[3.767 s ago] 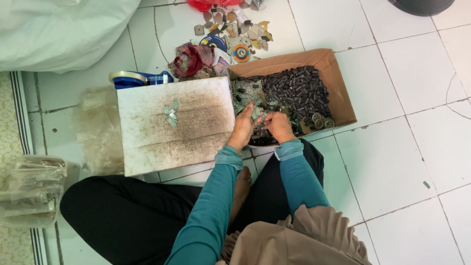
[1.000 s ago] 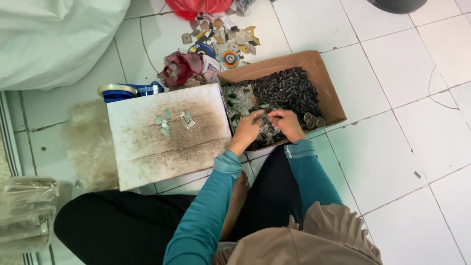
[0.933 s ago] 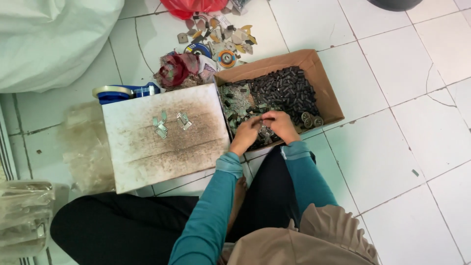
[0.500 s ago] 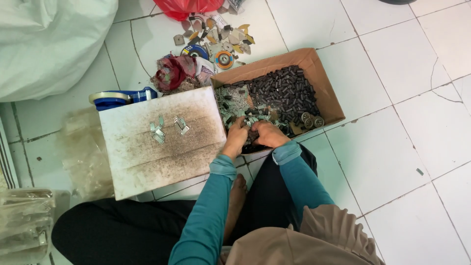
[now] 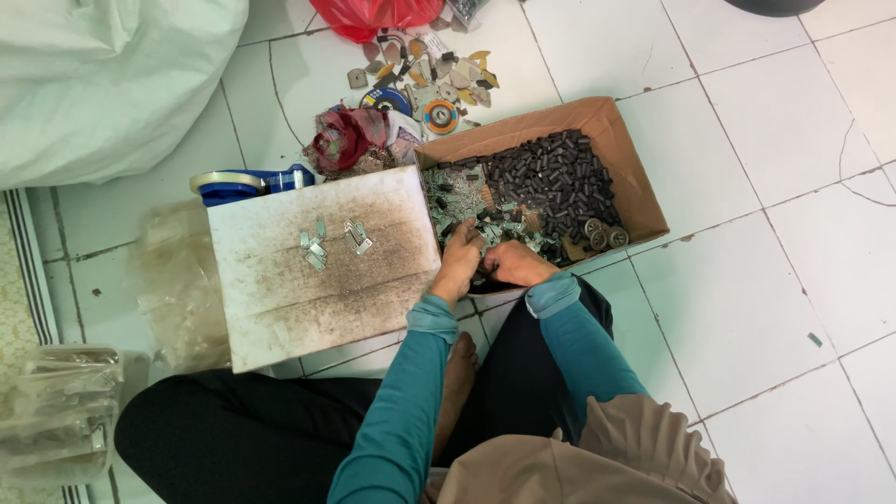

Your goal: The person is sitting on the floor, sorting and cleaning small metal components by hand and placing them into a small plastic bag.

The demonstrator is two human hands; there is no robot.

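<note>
Two hands work close together at the near edge of the cardboard box (image 5: 644,201), just right of the frame's middle. The left hand (image 5: 459,264) curls its fingers down into the small metal clips (image 5: 467,210) heaped in the box's left part; the right hand (image 5: 516,264) lies just beside it, fingers folded over the same heap. Whether either grip actually has a clip pinched I cannot tell, since the fingertips are buried.

Compared with a few seconds ago, the speckled white board (image 5: 322,266) at centre left now carries more sorted clips (image 5: 331,243): two little clusters, roughly six pieces, where only one small spot showed before. Both hands have returned to the box.

One box holds one heap of clips, one mass of dark cylinders (image 5: 560,177) and about three small wheels (image 5: 602,235). One blue tape dispenser (image 5: 247,182) lies upper left of the board, one red bag (image 5: 378,14) at the top.
</note>
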